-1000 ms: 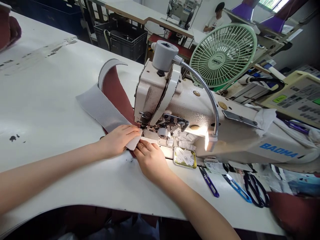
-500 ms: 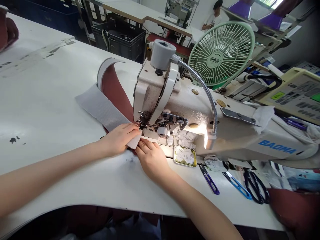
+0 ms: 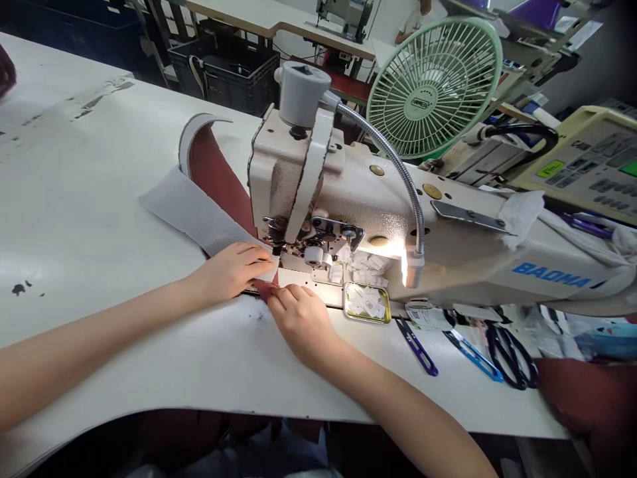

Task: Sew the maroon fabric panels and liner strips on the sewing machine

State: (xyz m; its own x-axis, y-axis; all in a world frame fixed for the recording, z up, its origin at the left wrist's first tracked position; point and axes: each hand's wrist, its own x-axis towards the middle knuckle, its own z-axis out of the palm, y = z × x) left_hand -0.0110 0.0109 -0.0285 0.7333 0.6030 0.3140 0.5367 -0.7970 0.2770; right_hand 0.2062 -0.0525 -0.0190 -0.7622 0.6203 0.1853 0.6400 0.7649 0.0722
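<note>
A fabric piece, grey mesh [image 3: 194,206] on one face and dark red [image 3: 219,176] on the other, curls over the table and runs in under the sewing machine's head [image 3: 286,179]. My left hand [image 3: 229,271] presses and grips the grey layer beside the presser foot, fingers bent together over its edge. Close to it, my right hand [image 3: 302,322] pinches the red end of the fabric just in front of the needle area. The machine's foot and my left fingers partly hide the needle.
Right of my right hand lie a small tin [image 3: 367,304] of white labels, purple thread snips [image 3: 418,348], blue snips [image 3: 475,358] and black-handled scissors [image 3: 512,358]. A green fan [image 3: 423,99] stands behind the machine. A black crate [image 3: 223,73] and another person [image 3: 421,20] are farther back.
The grey layer's end has drawn back under my left fingers, baring some red fabric. My right hand has gone from lying against the edge to pinching the red end. The view has shifted slightly.
</note>
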